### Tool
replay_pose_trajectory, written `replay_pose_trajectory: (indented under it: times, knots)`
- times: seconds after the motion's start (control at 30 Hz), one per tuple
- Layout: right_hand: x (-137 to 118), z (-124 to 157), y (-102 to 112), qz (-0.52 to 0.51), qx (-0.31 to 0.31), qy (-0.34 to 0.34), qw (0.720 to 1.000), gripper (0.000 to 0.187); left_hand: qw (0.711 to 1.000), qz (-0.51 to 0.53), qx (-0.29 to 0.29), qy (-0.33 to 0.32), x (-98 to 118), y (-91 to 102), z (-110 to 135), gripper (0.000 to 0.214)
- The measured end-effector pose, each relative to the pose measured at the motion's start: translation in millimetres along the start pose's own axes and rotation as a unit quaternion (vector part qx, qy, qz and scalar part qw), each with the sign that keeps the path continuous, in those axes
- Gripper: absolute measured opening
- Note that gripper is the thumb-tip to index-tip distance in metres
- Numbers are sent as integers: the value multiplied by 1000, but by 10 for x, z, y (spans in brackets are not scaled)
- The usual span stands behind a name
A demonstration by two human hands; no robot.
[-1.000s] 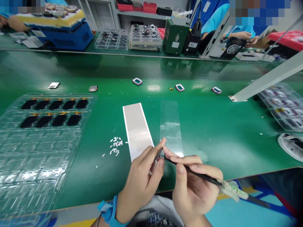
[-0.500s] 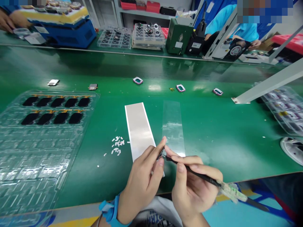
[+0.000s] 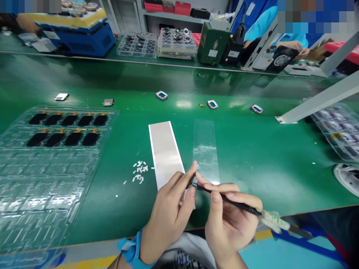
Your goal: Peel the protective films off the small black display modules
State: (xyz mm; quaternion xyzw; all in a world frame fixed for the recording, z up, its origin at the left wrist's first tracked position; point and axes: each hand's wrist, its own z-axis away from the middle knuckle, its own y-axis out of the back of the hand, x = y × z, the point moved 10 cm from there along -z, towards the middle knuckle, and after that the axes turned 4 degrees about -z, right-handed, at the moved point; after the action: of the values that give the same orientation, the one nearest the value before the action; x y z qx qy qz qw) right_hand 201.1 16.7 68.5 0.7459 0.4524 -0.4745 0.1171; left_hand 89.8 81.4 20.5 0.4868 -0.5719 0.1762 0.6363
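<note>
My left hand (image 3: pixel 168 213) pinches a small dark flat part (image 3: pixel 191 182) between thumb and forefinger, just above the near edge of the green bench. My right hand (image 3: pixel 228 220) grips black tweezers (image 3: pixel 238 204) whose tips touch that part. A blue wrist strap (image 3: pixel 130 249) is on my left wrist. Right behind my fingers lie a white strip (image 3: pixel 164 151) and a clear film strip (image 3: pixel 205 147) flat on the bench. Small white scraps (image 3: pixel 139 172) are scattered left of the white strip.
A clear plastic tray (image 3: pixel 47 168) at left holds several black parts in its far rows. Small framed parts (image 3: pixel 162 95) lie along the bench middle. Another tray (image 3: pixel 338 129) and a grey metal bar (image 3: pixel 316 101) stand at right. Other people's hands work beyond.
My hands and the tweezers have hardly moved. The view shifted slightly; a person's hand at the far left has pulled back.
</note>
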Motion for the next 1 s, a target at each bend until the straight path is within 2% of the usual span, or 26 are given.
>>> replay_pose_trajectory:
  times: [1.0]
  knots:
    - [-32,8,-32,2,-28,24,999,36,1000,-6,0,-3,27,22,7,50]
